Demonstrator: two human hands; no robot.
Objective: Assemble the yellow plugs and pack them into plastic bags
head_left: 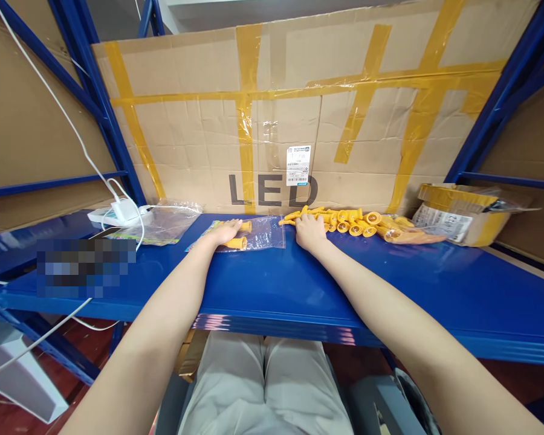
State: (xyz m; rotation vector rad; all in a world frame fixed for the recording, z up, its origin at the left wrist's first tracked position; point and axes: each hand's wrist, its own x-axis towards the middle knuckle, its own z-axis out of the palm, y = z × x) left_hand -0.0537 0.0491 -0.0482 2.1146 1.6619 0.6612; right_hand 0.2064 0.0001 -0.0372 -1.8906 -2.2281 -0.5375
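Note:
My left hand (pixel 226 232) lies flat over a clear plastic bag (pixel 267 234) on the blue shelf, fingers stretched out. Two yellow trumpet-shaped plastic pieces (pixel 236 243) show beside the fingers, in or under the film; I cannot tell which. My right hand (pixel 310 232) is at the left end of a pile of similar yellow pieces (pixel 343 227), with fingers curled down over some of them. Their grip is partly hidden by the back of the hand. Most flared round ends in the pile face me.
Behind stands a large taped cardboard sheet (pixel 190 145) marked LED. An open small carton (pixel 462 217) sits at the right. On the left are a white power strip (pixel 104 216) with plug and cables, more clear bags (pixel 172 226), and a blurred dark object (pixel 86 263). Blue posts (pixel 494 109) flank the shelf.

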